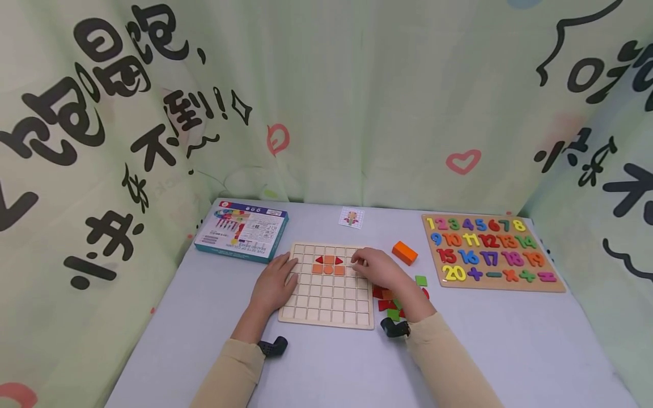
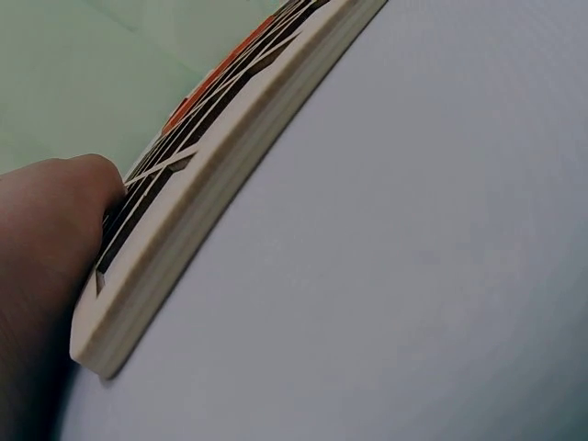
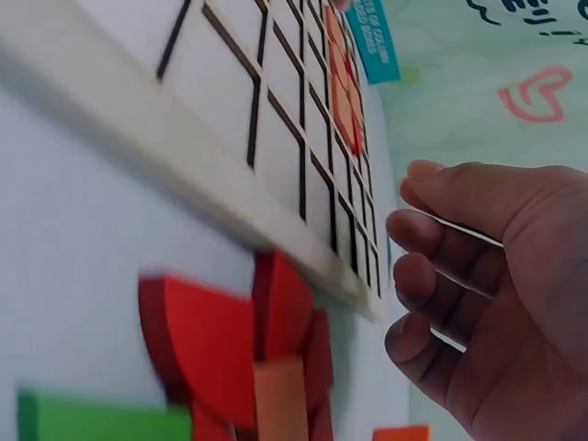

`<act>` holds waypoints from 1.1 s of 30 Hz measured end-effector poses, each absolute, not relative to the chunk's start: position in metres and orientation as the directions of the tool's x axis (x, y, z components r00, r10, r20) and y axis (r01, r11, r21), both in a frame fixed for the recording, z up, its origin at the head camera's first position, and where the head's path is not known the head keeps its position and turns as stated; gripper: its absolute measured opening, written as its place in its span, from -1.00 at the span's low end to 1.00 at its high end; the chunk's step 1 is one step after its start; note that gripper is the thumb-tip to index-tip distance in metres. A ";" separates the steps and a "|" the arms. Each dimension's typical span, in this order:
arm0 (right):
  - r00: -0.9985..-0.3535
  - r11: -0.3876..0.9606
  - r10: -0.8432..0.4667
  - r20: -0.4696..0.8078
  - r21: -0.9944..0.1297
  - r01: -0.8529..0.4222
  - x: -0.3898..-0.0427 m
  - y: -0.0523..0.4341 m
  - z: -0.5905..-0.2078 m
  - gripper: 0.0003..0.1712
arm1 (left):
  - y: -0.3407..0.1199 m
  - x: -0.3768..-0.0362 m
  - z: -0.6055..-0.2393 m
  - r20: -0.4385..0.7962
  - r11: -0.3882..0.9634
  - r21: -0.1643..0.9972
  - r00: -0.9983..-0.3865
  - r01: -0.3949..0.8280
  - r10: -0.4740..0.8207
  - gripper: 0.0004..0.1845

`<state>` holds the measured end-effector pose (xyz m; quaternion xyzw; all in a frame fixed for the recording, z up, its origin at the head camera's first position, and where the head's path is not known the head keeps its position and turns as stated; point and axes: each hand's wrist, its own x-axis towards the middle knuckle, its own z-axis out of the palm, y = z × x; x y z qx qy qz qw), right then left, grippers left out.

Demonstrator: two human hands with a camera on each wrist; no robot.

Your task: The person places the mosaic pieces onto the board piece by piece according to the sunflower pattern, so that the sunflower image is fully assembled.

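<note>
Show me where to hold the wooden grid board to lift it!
Grip the wooden grid board by its left and right edges, one hand from each side. It lies flat, thin but wide, so that should keep the red and orange pieces level.

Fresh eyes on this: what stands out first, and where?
Probably the bright multicoloured number board at the table's right in the head view, along with the big black lettering on the pale curtain at upper left. Next, the wooden grid board near the middle, its few red and orange pieces sitting between the left hand and right hand.
</note>
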<state>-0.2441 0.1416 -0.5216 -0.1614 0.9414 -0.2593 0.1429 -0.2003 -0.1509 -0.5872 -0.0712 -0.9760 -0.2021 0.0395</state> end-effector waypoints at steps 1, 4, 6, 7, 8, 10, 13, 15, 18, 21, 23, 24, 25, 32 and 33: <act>-0.909 0.813 -0.371 -0.189 -0.539 -0.220 -0.243 0.147 -0.520 -0.77 | -0.151 -0.200 -0.587 0.105 0.908 0.389 -0.987 0.154 0.122 -0.44; -0.913 0.812 -0.356 -0.198 -0.549 -0.198 -0.240 0.162 -0.515 -0.77 | -0.151 -0.201 -0.587 0.094 0.912 0.384 -0.988 0.146 0.119 -0.43; -0.916 0.811 -0.341 -0.209 -0.558 -0.175 -0.237 0.173 -0.513 -0.76 | -0.151 -0.201 -0.586 0.083 0.913 0.382 -0.990 0.141 0.118 -0.43; -0.918 0.809 -0.333 -0.215 -0.565 -0.161 -0.236 0.177 -0.511 -0.76 | -0.151 -0.201 -0.586 0.078 0.913 0.383 -0.990 0.139 0.118 -0.43; -0.919 0.809 -0.328 -0.219 -0.568 -0.154 -0.234 0.182 -0.511 -0.76 | -0.151 -0.201 -0.585 0.075 0.913 0.383 -0.990 0.138 0.119 -0.42; -0.920 0.810 -0.322 -0.225 -0.568 -0.144 -0.230 0.190 -0.510 -0.76 | -0.151 -0.201 -0.585 0.070 0.911 0.387 -0.990 0.140 0.122 -0.42; -0.917 0.805 -0.327 -0.230 -0.575 -0.143 -0.225 0.201 -0.511 -0.78 | -0.152 -0.202 -0.586 0.070 0.909 0.392 -0.990 0.141 0.124 -0.42; -0.912 0.802 -0.338 -0.233 -0.578 -0.150 -0.221 0.208 -0.513 -0.80 | -0.152 -0.202 -0.586 0.073 0.909 0.391 -0.990 0.143 0.124 -0.42; -0.902 0.801 -0.356 -0.245 -0.578 -0.159 -0.215 0.216 -0.517 -0.81 | -0.152 -0.202 -0.586 0.077 0.910 0.390 -0.990 0.142 0.122 -0.42; -0.895 0.806 -0.363 -0.261 -0.570 -0.160 -0.209 0.223 -0.521 -0.82 | -0.152 -0.202 -0.586 0.077 0.912 0.384 -0.990 0.141 0.121 -0.42; -0.893 0.806 -0.361 -0.269 -0.572 -0.154 -0.206 0.226 -0.523 -0.83 | -0.151 -0.202 -0.586 0.076 0.915 0.378 -0.990 0.139 0.119 -0.42; -0.893 0.806 -0.357 -0.274 -0.574 -0.146 -0.205 0.227 -0.524 -0.84 | -0.151 -0.202 -0.585 0.081 0.914 0.381 -0.990 0.140 0.118 -0.43; -0.892 0.804 -0.359 -0.276 -0.577 -0.145 -0.204 0.228 -0.525 -0.84 | -0.151 -0.201 -0.584 0.085 0.913 0.383 -0.989 0.141 0.118 -0.43; -0.888 0.803 -0.367 -0.276 -0.576 -0.153 -0.199 0.229 -0.530 -0.84 | -0.150 -0.199 -0.582 0.092 0.907 0.396 -0.989 0.146 0.118 -0.44; -0.888 0.805 -0.371 -0.272 -0.572 -0.161 -0.199 0.228 -0.530 -0.84 | -0.150 -0.199 -0.582 0.090 0.907 0.396 -0.989 0.144 0.118 -0.44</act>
